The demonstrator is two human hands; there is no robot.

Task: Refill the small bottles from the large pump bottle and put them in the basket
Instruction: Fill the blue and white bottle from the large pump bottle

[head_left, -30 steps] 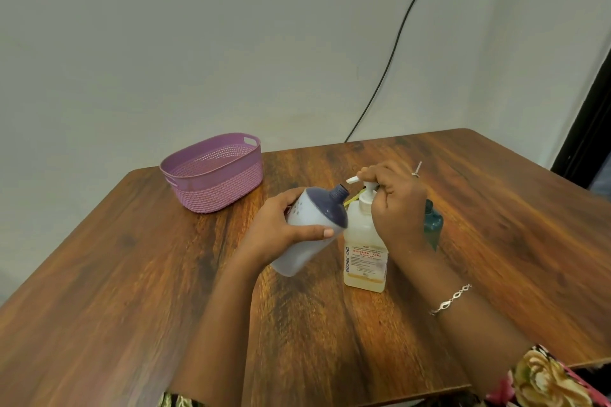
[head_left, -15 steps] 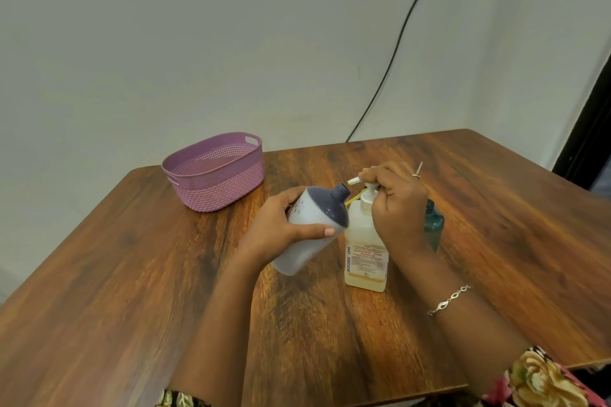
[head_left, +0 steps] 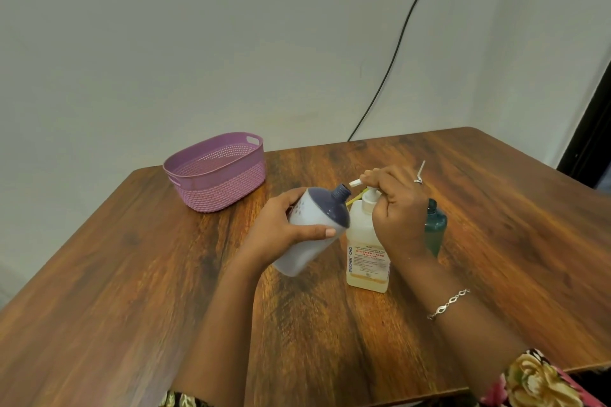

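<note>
Left hand (head_left: 281, 231) grips the tilted white bottle (head_left: 312, 212) beside the pump bottle (head_left: 363, 241); right hand (head_left: 398, 208) curls over its pump head, seemingly gripping it.

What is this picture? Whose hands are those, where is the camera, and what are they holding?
There is no machine here, just a person's two hands. The camera is worn on the person's head, so you look down at the hands the way they do. The left hand grips a white bottle with a dark blue top, tilted so its open neck points at the spout of the big pump bottle. The right hand is curled over the top of that pump. A small green bottle stands partly hidden behind the right hand. Everything is on a brown wooden table, and a purple basket sits further back on the left.
</note>
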